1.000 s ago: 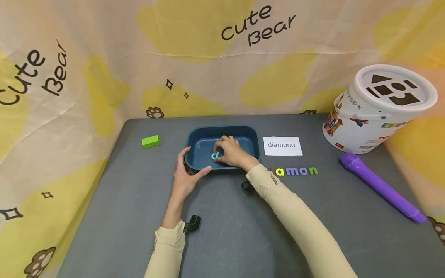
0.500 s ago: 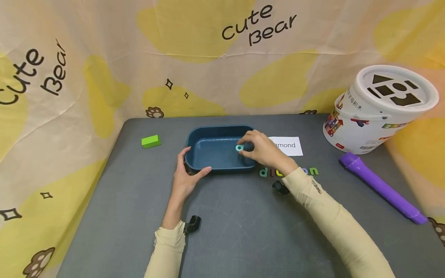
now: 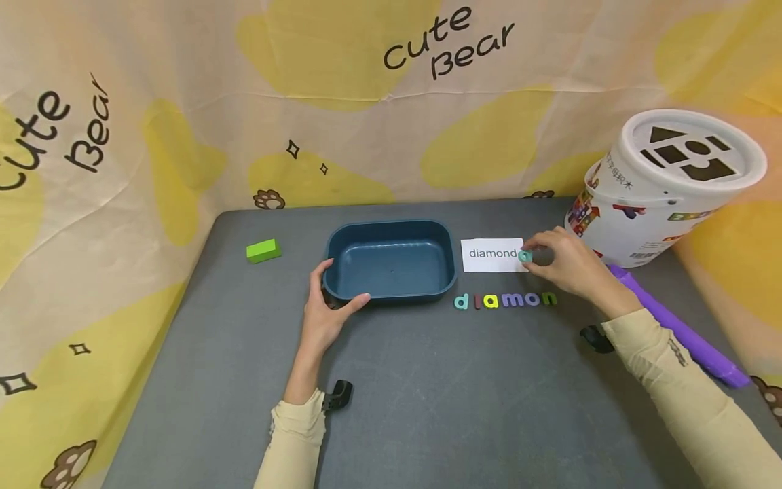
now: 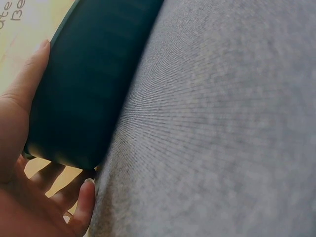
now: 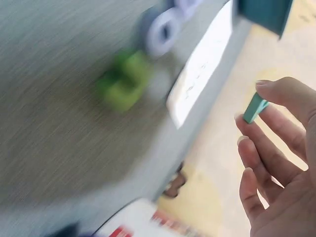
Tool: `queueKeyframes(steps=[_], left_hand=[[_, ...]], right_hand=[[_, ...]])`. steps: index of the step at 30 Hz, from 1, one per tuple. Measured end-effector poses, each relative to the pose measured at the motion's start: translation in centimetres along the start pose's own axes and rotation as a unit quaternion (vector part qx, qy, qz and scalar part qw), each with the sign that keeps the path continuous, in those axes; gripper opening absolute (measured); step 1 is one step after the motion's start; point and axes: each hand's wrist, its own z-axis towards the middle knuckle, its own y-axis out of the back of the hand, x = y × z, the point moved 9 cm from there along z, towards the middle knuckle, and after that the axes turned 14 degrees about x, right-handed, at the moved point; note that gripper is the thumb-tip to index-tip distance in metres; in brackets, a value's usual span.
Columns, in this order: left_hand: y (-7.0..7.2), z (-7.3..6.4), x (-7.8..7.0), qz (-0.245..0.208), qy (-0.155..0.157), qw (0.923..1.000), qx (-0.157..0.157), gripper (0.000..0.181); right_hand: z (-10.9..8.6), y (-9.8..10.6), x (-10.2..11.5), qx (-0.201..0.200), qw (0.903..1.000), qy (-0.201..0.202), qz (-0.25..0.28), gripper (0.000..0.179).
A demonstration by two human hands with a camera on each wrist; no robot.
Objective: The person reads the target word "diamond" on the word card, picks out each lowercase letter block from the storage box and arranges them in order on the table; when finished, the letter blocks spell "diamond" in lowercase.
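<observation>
My left hand (image 3: 322, 318) grips the near left corner of a dark blue tray (image 3: 391, 296), thumb along the near side and fingers at the left end. In the left wrist view the tray's wall (image 4: 84, 89) lies between thumb and fingers. Out to the right, my right hand (image 3: 571, 266) pinches a small teal letter (image 3: 525, 256) between thumb and fingertips, over the right end of a white card (image 3: 489, 255) printed "diamond". Below the card lies a row of coloured letters spelling "diamon", from a teal d (image 3: 461, 301) to a green n (image 3: 550, 299). The right wrist view shows the held letter (image 5: 254, 107) edge-on.
A white bucket (image 3: 647, 224) with shaped holes in its lid stands at the back right, behind the right hand. A purple stick (image 3: 690, 333) lies partly under the right forearm. A green block (image 3: 263, 250) sits left of the tray. A printed cloth (image 3: 342, 68) hangs behind the grey table (image 3: 403, 407).
My right hand has lifted the teal letter out of the tray and carried it right, past the card's word. The whole row of letters is now uncovered. My left hand has stayed at the tray.
</observation>
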Motion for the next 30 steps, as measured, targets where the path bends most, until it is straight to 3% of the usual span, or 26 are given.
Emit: queueKeyframes(steps=[4,9,14,19,30], left_hand=[[0.1,-0.1,0.0,0.001,-0.001,1.0000,0.000,0.099],[0.0,-0.2,-0.2,0.001,0.001,1.0000,0.003,0.100],[0.0,-0.2,-0.2,0.003,0.003,1.0000,0.002,0.099],[0.0,-0.2,-0.3,0.003,0.001,1.0000,0.002,0.099],[0.0,-0.2,-0.2,-0.003,0.000,1.0000,0.001,0.100]], right_hand=[[-1.7,0.2,-1.2,0.004,0.9991,0.009,-0.041,0.022],[-3.0,-0.4,-2.3,0.051,0.9953,0.001,-0.082,0.023],[-3.8,-1.1,-3.6,0.114,0.9881,-0.033,-0.098,0.021],[-4.3,-1.7,-4.2,0.149,0.9824,-0.069,-0.090,0.023],[-4.5,-2.0,-4.3,0.155,0.9812,-0.077,-0.086,0.026]])
